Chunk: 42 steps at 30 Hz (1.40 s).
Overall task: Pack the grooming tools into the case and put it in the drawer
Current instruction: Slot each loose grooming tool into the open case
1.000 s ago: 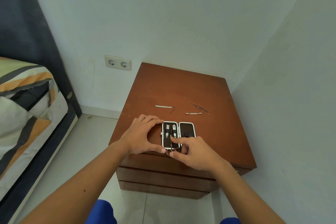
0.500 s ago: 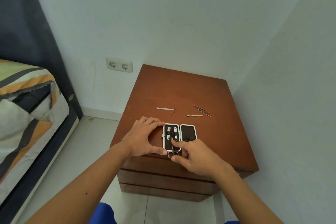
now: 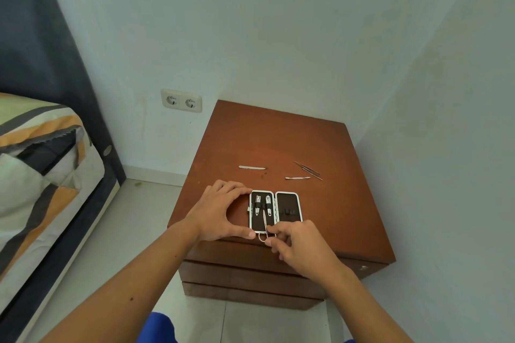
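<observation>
Pinching the looped handles of the small scissors (image 3: 264,228), the right hand (image 3: 299,245) is making its grip with thumb and fingertips at the near edge of the open case (image 3: 275,210), and the blades are lying up along the case's left half. Cupping that same left half, the left hand (image 3: 220,210) is curling its fingers against the far left corner while the thumb is pressing at the near left corner, so this grip is bracing the case rather than lifting it.

Lying flat and spread open like a book, the case is sitting near the front edge of the brown surface (image 3: 278,145). Its left half is carrying two nail clippers (image 3: 263,203) under a dark strap, beside the scissors; its right half is showing only dark lining and small loops.

Farther back on the surface, three tools are lying loose and well apart from the case: a nail file (image 3: 252,167) to the left, a small flat metal tool (image 3: 297,177) in the middle, and thin tweezers (image 3: 308,169) angled to the right. Drawer fronts (image 3: 250,273) are sitting closed below the top. A wall socket (image 3: 181,100) is showing to the left, and a bed (image 3: 41,175) with striped bedding is standing at the far left.
</observation>
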Each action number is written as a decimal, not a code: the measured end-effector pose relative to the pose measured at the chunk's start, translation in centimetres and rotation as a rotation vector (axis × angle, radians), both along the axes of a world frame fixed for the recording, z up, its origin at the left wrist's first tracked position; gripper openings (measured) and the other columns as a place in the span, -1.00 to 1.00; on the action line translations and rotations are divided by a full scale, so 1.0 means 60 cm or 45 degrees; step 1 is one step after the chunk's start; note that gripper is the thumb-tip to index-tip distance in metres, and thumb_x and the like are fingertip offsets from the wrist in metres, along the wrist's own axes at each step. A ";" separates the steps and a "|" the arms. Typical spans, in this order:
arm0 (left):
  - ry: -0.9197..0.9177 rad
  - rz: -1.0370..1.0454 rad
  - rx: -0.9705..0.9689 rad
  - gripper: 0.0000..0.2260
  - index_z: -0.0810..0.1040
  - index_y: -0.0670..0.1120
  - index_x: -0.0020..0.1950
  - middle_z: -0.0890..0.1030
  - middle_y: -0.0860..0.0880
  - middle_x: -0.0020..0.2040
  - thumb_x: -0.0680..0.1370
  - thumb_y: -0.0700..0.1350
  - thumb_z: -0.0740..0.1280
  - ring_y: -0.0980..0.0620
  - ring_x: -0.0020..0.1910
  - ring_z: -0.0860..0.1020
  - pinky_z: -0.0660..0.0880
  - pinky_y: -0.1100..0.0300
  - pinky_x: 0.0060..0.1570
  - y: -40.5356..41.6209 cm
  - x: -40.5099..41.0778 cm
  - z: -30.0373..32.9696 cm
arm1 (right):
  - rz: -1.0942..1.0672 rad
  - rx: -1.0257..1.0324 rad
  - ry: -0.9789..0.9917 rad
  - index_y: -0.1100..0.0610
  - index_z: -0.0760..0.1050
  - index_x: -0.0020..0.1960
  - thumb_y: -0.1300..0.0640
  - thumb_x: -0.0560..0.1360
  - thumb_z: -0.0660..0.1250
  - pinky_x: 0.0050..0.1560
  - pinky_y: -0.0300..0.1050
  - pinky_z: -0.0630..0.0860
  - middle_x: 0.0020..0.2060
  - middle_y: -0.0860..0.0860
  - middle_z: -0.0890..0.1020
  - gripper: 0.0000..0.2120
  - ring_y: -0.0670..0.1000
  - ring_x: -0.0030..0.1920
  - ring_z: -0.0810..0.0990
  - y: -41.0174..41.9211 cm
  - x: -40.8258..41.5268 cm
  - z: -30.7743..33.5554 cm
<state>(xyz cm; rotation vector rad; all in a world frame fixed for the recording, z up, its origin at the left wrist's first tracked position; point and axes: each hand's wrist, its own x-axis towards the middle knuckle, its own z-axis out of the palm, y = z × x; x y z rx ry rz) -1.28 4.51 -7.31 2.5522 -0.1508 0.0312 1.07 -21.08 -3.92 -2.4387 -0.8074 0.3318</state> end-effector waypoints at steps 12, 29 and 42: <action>0.030 0.006 0.022 0.02 0.29 0.19 0.60 0.33 0.23 0.53 0.24 0.66 0.34 0.16 0.45 0.20 0.26 0.04 0.46 -0.001 0.001 -0.002 | -0.116 0.025 -0.004 -0.03 0.65 0.31 -0.05 0.61 0.41 -0.01 -0.09 0.69 -0.32 -0.09 0.73 -0.70 -0.19 -0.39 0.63 0.017 -0.001 -0.001; 0.032 0.002 0.037 0.04 0.29 0.19 0.60 0.32 0.24 0.52 0.23 0.66 0.36 0.16 0.46 0.21 0.25 0.04 0.47 0.000 0.001 0.000 | -0.443 0.376 0.385 0.01 0.66 0.15 0.09 0.48 0.57 -0.39 -0.04 0.65 -0.39 0.02 0.73 -0.74 0.04 -0.48 0.66 0.019 0.010 0.000; 0.032 0.002 0.038 0.02 0.27 0.20 0.61 0.31 0.26 0.51 0.25 0.65 0.37 0.17 0.45 0.20 0.25 0.05 0.48 0.000 -0.001 0.000 | 0.015 -0.120 -0.155 -0.38 0.39 0.47 -0.40 0.35 0.46 0.28 -0.09 0.31 0.14 -0.15 0.30 -0.29 -0.05 0.18 0.27 0.016 0.091 0.001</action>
